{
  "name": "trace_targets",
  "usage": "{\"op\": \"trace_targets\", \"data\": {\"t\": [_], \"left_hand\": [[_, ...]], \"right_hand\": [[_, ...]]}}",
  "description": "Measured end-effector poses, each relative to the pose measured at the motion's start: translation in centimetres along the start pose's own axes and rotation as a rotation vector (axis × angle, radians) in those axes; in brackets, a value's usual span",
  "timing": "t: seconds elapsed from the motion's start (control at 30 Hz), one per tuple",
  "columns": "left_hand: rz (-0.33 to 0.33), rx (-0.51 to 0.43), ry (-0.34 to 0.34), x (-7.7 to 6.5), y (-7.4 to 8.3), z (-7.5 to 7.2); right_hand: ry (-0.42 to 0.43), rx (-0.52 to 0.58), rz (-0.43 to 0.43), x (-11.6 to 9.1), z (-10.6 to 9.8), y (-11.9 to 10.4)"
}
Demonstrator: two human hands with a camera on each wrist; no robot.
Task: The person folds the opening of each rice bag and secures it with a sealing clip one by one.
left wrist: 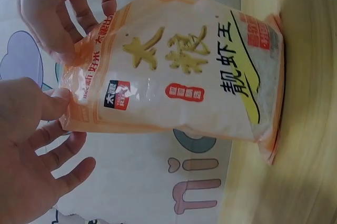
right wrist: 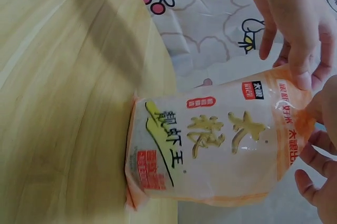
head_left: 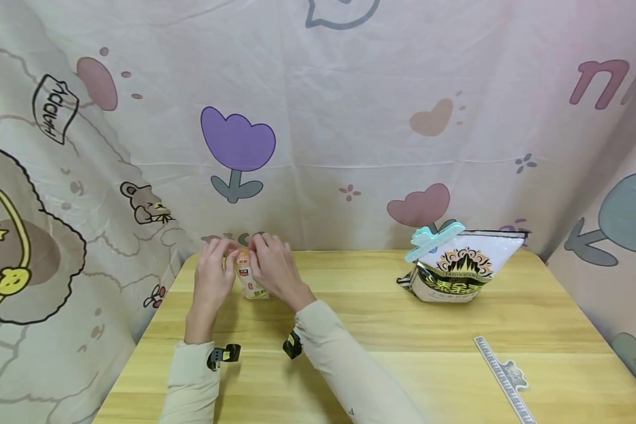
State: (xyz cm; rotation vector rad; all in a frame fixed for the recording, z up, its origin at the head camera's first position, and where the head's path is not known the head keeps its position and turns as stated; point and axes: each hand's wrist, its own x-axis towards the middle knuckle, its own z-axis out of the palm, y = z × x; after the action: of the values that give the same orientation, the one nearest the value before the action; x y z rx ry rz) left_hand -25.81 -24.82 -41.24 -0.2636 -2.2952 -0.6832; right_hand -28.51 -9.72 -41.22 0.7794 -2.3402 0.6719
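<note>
A small orange-and-white rice bag (head_left: 250,284) stands upright on the left part of the table, near its back edge. Its printed front fills much of the left wrist view, where the bag (left wrist: 184,71) looks full and wide at the base. My left hand (head_left: 212,272) pinches the top edge at one corner, thumb on the front; its other fingers spread loosely. At the other side of the top edge, my right hand (head_left: 277,265) pinches the plastic between thumb and fingers. In the right wrist view the top (right wrist: 300,111) is creased between the hands.
On the right stands a larger white-and-black bag (head_left: 456,274), its folded top corner held by a teal sealing clip (head_left: 433,240). A long grey sealing clip (head_left: 506,377) lies at the table's front right. A printed curtain (head_left: 328,118) hangs behind the wooden table (head_left: 371,335).
</note>
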Motion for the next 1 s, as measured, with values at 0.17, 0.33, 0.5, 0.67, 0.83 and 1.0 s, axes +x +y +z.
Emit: {"op": "trace_targets", "data": {"t": [0.17,0.33,0.5,0.67,0.83,1.0], "left_hand": [[0.023,-0.018,-0.011,0.0,0.7,-0.1],[0.059,-0.057,-0.017,-0.2,1.4,-0.1],[0.078,-0.117,-0.027,-0.8,2.4,0.0],[0.084,-0.148,-0.062,-1.4,3.6,0.2],[0.094,-0.186,-0.116,-1.6,5.1,0.3],[0.106,-0.216,-0.193,-1.5,6.9,0.5]], "right_hand": [[0.019,-0.003,-0.014,-0.5,-0.3,0.2],[0.036,-0.016,-0.051,-1.3,-1.0,0.7],[0.035,-0.028,-0.094,-2.4,-1.8,1.3],[0.033,-0.008,-0.102,-3.6,-2.8,1.9],[0.060,0.020,-0.124,-4.9,-4.2,2.8],[0.077,0.059,-0.118,-6.2,-6.0,3.7]]}}
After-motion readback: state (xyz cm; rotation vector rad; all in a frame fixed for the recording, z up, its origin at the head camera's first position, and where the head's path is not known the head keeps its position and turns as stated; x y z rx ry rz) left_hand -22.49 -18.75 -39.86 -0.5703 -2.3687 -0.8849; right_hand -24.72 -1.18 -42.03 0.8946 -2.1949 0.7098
